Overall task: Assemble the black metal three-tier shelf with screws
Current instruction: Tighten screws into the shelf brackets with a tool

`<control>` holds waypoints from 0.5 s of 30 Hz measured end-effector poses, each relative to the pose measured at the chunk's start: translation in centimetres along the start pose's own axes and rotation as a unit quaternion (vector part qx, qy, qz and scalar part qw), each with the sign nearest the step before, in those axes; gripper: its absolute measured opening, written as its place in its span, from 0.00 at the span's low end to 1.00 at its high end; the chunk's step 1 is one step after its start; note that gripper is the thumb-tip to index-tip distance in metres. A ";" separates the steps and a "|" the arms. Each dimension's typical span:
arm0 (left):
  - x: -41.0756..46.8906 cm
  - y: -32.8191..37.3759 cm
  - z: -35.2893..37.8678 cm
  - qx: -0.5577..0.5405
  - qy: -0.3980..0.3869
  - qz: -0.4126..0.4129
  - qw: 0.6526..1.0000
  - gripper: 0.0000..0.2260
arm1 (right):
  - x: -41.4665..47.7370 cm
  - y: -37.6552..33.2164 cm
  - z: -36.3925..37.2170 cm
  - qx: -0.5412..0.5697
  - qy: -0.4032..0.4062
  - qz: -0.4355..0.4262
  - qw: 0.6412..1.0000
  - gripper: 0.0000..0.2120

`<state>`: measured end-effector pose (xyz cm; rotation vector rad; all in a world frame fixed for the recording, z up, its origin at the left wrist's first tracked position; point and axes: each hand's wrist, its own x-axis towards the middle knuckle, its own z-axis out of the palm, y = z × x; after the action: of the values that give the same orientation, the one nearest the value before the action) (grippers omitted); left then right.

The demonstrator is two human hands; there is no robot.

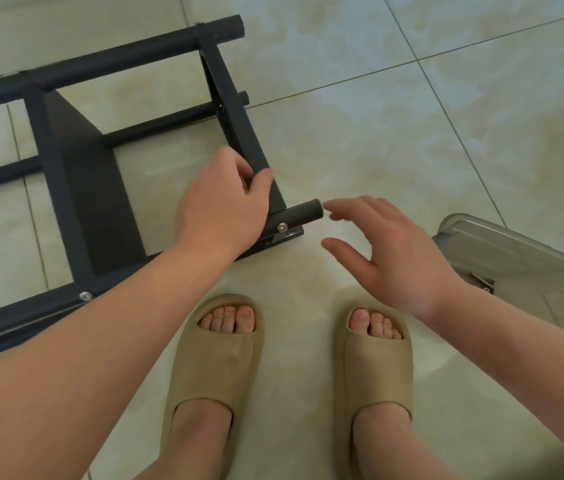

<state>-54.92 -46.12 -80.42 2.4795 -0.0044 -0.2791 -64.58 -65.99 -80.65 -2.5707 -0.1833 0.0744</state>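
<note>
The black metal shelf (76, 174) lies on its side on the tiled floor, its round poles running left to right and its flat tiers standing on edge. My left hand (225, 202) grips the edge of the nearest tier close to its corner. Silver screws (282, 226) show on the near pole, one by that corner and one further left. My right hand (388, 251) hovers open, fingers spread, just right of the near pole's end (311, 209), with fingertips almost touching it.
A grey clear plastic lidded box (523, 265) sits on the floor at the right, behind my right wrist. My two feet in tan slippers (218, 368) stand directly below the hands. Pale floor tiles surround everything.
</note>
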 end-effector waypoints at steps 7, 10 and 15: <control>-3.7 5.3 2.9 -0.085 -0.072 0.265 0.958 0.03 | -6.6 6.0 -4.0 -0.080 -0.006 0.104 0.991 0.28; -5.3 7.2 5.8 -0.077 -0.225 0.242 0.941 0.05 | -9.7 9.0 -5.3 -0.103 0.008 0.137 0.985 0.28; -7.0 10.4 10.0 -0.024 -0.419 0.112 0.901 0.18 | -13.9 13.1 -7.4 -0.085 0.045 0.226 0.969 0.21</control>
<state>-63.11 -59.96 -80.58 2.0929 -0.6248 -1.1960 -76.19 -82.89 -81.27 -2.7309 0.4511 0.1140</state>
